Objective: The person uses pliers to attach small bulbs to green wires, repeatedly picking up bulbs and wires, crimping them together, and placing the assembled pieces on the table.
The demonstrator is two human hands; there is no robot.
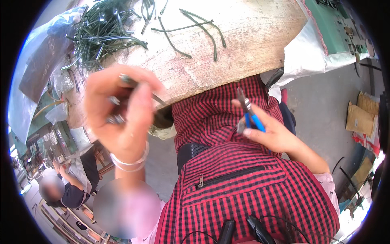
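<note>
My left hand [128,105], blurred by motion, is raised at the table's near left edge. Its fingers curl round a few dark green cords [129,81], whose pale, shiny ends show in the palm. Over my lap, my right hand [268,128] holds a pair of pliers [248,109] with blue handles, the narrow metal jaws pointing away from me. Whether the jaws are parted is hard to make out. A tangled heap of dark green cords [103,34] lies at the far left of the tabletop. Several loose cords [172,40] are scattered to its right.
The worn wooden table [252,44] ends just beyond my lap. Clear plastic sheeting [36,77] covers its left side. White sheeting [304,59] hangs beside a green machine bench [335,28] at right. Another person [69,191] sits at lower left. Brown sacks [360,116] stand on the right.
</note>
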